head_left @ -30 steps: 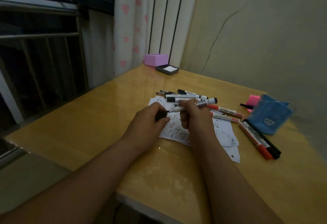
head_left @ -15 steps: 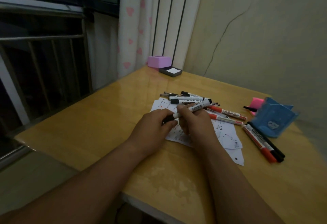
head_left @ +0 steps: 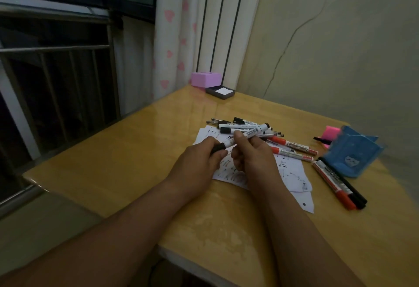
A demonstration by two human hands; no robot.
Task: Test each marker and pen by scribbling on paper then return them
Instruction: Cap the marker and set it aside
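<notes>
My right hand grips the barrel of a white marker that slants up to the right. My left hand pinches the marker's black cap at its lower left end; cap and barrel look joined. Both hands hover over a scribbled white paper. Behind them lies a pile of black-capped markers and pens. Two red markers lie to the right on the paper. A red and a black marker lie side by side further right.
A blue pen holder lies tipped near the table's right side, with a pink note pad and a black pen behind it. A pink box and a dark tray sit at the far corner. The table's near edge runs below my forearms.
The marker's far end has tilted up and both hands have shifted slightly on the marker. The camera view moved a little.
</notes>
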